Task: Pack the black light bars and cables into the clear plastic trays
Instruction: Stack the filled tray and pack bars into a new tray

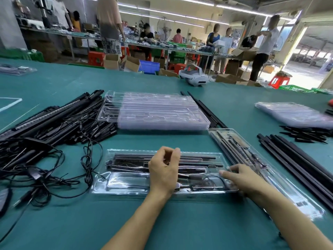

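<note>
A clear plastic tray (126,184) lies in front of me on the green table. Black light bars (198,157) sit in its upper slots and a thin black cable (207,184) in its lower right pocket. My left hand (164,168) is over the tray's middle with fingers curled toward the thumb; I see nothing held in them. My right hand (243,179) has straight fingers pressing on the tray's right end, by the cable. A stack of empty clear trays (162,112) stands behind it. A pile of loose black light bars and cables (54,123) covers the left.
A second filled tray (288,192) lies diagonally to the right. Long black bars (297,159) and small black pieces (306,134) lie beyond it, with more clear trays (297,114) at far right. A white headset (195,76) sits at the table's far edge. People work at benches behind.
</note>
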Tool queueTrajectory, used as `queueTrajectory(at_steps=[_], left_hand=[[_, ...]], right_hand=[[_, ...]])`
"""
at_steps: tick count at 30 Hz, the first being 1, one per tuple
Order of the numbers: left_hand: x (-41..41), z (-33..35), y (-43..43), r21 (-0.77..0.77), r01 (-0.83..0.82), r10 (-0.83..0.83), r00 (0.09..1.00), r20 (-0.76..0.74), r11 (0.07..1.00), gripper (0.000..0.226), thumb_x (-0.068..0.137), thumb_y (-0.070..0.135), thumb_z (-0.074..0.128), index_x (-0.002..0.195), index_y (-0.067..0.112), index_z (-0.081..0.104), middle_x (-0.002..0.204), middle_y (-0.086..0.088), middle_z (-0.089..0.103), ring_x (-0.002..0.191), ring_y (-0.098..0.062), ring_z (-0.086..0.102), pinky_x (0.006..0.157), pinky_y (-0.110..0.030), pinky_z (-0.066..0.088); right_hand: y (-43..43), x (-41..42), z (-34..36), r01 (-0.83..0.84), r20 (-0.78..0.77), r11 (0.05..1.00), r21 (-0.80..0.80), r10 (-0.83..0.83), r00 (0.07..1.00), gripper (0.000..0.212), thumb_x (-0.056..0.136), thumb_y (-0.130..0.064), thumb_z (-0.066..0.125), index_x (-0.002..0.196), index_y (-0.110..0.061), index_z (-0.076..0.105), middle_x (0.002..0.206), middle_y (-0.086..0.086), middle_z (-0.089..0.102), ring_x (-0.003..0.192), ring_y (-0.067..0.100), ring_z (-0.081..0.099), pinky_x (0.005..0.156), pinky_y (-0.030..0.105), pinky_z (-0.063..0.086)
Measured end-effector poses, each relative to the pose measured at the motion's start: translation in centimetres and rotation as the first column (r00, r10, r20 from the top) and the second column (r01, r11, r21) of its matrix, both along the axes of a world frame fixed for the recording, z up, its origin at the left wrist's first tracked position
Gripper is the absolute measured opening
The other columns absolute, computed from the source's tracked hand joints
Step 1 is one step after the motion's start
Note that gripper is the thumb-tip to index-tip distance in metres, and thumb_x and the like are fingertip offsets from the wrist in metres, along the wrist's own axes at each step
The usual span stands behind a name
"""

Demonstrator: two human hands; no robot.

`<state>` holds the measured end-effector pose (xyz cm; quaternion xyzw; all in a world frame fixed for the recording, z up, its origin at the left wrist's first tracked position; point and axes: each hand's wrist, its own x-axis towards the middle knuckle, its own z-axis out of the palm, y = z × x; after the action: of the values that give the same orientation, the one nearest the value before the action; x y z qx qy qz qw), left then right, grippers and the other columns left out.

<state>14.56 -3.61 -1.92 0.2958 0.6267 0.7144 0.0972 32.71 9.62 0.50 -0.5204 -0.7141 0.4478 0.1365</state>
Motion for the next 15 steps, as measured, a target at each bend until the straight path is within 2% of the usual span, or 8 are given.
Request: queueTrajectory(at_steps=[2,4,6,7,9,12,14,15], left_hand=[[-0.5,0.9,-0.5,0.072,-0.037,0.034,0.998,0.044,0.997,0.027,0.095,0.02,0.065,0.069,0.019,0.056,0.058,0.015,0.054,0.056,-0.005,0.046,0.061,-0.03,0.041],[-1.6,2.0,-1.1,0.061,-0.087,0.092,0.992,-0.081,0.994,0.021,0.093,0.024,0.067,0.074,0.019,0.059,0.067,0.013,0.059,0.065,-0.01,0.053,0.066,-0.037,0.047],[-3.7,2.8,-2.2,-0.075,-0.17,0.137,0.936,-0.323,0.983,0.012,0.087,0.03,0.073,0.085,0.022,0.065,0.086,0.009,0.065,0.086,-0.015,0.058,0.079,-0.039,0.049],[-4.9,3.2,-2.8,-0.179,-0.207,0.117,0.902,-0.415,0.962,0.019,0.084,0.036,0.075,0.095,0.024,0.066,0.098,0.008,0.066,0.098,-0.017,0.057,0.085,-0.039,0.047],[-7.6,4.0,-4.0,-0.408,-0.223,-0.012,0.866,-0.5,0.885,0.053,0.078,0.056,0.073,0.121,0.029,0.059,0.121,0.005,0.06,0.117,-0.02,0.048,0.096,-0.039,0.043],[-10.9,4.9,-5.2,-0.647,-0.153,-0.201,0.876,-0.439,0.747,0.087,0.068,0.082,0.061,0.139,0.035,0.046,0.137,0.006,0.053,0.129,-0.019,0.045,0.106,-0.043,0.041],[-12.3,5.2,-5.5,-0.679,0.002,-0.283,0.91,-0.303,0.734,0.086,0.062,0.089,0.058,0.128,0.035,0.055,0.124,0.007,0.062,0.112,-0.014,0.06,0.097,-0.04,0.048],[-12.6,5.4,-5.6,-0.643,0.123,-0.325,0.923,-0.204,0.756,0.079,0.062,0.086,0.062,0.12,0.032,0.059,0.112,0.006,0.066,0.095,-0.012,0.066,0.084,-0.035,0.053]], right_hand=[[-0.6,-0.1,0.2,0.052,-0.186,0.997,-0.061,-0.062,0.981,0.026,0.095,-0.016,0.063,0.07,-0.006,0.062,0.059,0.007,0.054,0.045,0.011,0.045,0.041,0.02,0.034],[-0.9,-0.3,0.8,0.133,-0.42,0.979,-0.155,-0.187,0.888,0.022,0.096,-0.011,0.059,0.075,-0.008,0.061,0.063,0.007,0.053,0.046,0.013,0.054,0.04,0.02,0.041],[-0.8,-0.3,2.0,0.214,-0.552,0.958,-0.192,-0.286,0.783,0.013,0.098,-0.015,0.055,0.089,-0.012,0.064,0.071,0.004,0.057,0.052,0.016,0.065,0.043,0.025,0.049],[-0.4,-0.3,2.6,0.247,-0.595,0.951,-0.185,-0.308,0.743,0.012,0.1,-0.017,0.053,0.097,-0.012,0.065,0.076,0.005,0.059,0.053,0.016,0.067,0.045,0.026,0.05],[0.5,0.1,4.0,0.291,-0.671,0.941,-0.173,-0.329,0.665,0.015,0.1,-0.017,0.053,0.104,-0.01,0.066,0.077,0.008,0.064,0.052,0.015,0.066,0.044,0.026,0.051],[2.1,0.8,6.0,0.356,-0.732,0.918,-0.173,-0.362,0.577,0.016,0.095,-0.02,0.06,0.103,-0.008,0.068,0.074,0.003,0.062,0.05,0.01,0.062,0.043,0.021,0.051],[2.9,0.8,6.9,0.388,-0.761,0.903,-0.184,-0.381,0.525,0.021,0.092,-0.023,0.064,0.105,-0.007,0.067,0.076,0.001,0.061,0.052,0.008,0.061,0.045,0.021,0.051],[3.3,0.7,7.3,0.413,-0.777,0.888,-0.201,-0.402,0.484,0.023,0.091,-0.025,0.066,0.106,-0.008,0.066,0.074,0.0,0.062,0.052,0.007,0.061,0.046,0.022,0.052]])
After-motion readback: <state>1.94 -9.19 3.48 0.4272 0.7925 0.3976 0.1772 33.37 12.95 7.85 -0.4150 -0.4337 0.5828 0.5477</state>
